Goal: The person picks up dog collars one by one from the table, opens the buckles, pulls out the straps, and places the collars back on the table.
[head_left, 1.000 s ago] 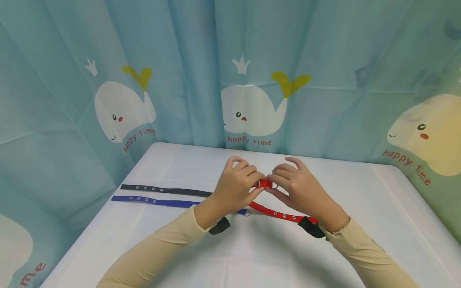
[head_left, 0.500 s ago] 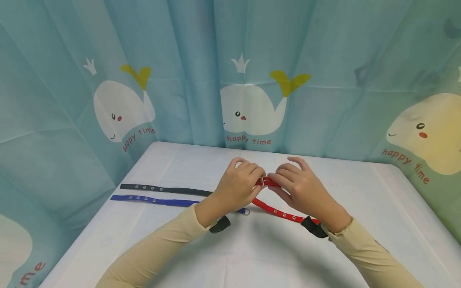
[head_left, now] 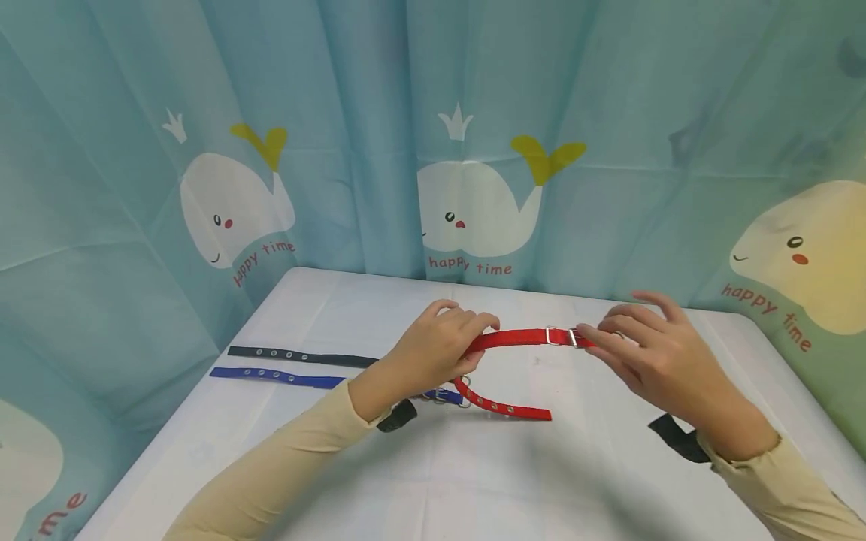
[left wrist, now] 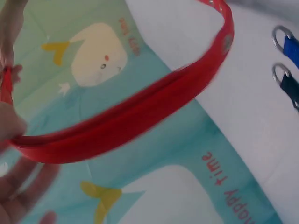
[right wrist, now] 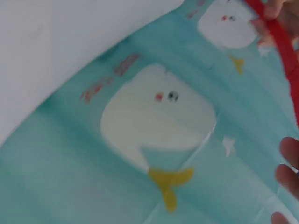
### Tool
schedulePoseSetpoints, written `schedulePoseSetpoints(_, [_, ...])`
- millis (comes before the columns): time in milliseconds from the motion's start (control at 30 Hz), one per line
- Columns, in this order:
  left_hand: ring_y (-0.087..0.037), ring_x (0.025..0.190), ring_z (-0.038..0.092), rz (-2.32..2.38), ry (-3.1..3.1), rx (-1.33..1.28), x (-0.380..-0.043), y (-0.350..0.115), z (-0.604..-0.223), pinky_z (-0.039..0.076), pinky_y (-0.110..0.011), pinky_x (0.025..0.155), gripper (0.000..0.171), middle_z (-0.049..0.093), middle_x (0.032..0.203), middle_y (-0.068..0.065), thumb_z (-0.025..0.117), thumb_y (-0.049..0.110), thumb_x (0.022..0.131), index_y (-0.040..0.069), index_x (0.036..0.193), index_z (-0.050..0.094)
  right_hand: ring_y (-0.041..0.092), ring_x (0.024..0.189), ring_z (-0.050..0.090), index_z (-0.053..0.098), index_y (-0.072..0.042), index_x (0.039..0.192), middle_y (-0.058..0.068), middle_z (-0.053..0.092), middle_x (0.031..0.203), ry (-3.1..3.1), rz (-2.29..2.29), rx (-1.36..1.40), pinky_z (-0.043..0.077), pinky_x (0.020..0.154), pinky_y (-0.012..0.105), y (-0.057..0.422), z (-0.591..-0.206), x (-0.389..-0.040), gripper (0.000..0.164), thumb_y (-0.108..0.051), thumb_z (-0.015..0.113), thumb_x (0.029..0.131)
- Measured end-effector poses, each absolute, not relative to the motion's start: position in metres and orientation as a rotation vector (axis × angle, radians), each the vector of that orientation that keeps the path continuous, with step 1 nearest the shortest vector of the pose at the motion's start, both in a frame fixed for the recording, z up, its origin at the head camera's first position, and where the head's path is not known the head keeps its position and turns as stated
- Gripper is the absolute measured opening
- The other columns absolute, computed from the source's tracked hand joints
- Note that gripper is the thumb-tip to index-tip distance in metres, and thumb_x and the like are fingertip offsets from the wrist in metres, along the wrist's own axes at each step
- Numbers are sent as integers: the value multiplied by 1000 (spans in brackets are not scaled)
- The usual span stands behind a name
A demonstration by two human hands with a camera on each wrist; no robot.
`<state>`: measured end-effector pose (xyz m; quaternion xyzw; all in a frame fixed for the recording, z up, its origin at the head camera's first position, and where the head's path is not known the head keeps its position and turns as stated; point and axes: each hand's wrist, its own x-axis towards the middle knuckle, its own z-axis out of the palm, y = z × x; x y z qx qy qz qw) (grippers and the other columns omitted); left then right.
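A red pet collar (head_left: pixel 517 338) is stretched between both hands above the table. My left hand (head_left: pixel 436 347) pinches it partway along, and its eyelet end (head_left: pixel 510 410) droops beneath that hand toward the right. At the other end my right hand (head_left: pixel 652 357) pinches the strap beside the metal buckle (head_left: pixel 574 337). A rectangular metal loop sits just left of the buckle. In the left wrist view the red strap (left wrist: pixel 126 122) runs out from between the thumb and fingers. The right wrist view shows fingertips (right wrist: pixel 288 179) at its edge and the red strap (right wrist: pixel 283 46) at upper right.
A black collar (head_left: pixel 341 360) and a blue collar (head_left: pixel 304 379) lie side by side on the white table (head_left: pixel 433 481), partly hidden by the left hand and forearm. Behind the table hangs a blue curtain (head_left: pixel 365 210) printed with whales.
The hands were close together at the buckle. My right hand has moved right with the buckle end, drawing the red strap out straight, and the eyelet end has shifted left.
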<state>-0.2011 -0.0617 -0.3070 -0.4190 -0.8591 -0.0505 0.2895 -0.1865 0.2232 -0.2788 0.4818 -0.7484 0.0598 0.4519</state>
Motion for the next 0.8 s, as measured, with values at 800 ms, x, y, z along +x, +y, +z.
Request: schedulePoseSetpoints(800, [-16,81,59,557,-2009,-1528,-242,-232,-298,50,-40,88,62,54,82,-1,84,4,63,26,114,54,23,72,58,65,-5,109,9,62,75,-1742,-190,1413,48,78,50,252,-306,-228,41,-9,25,102])
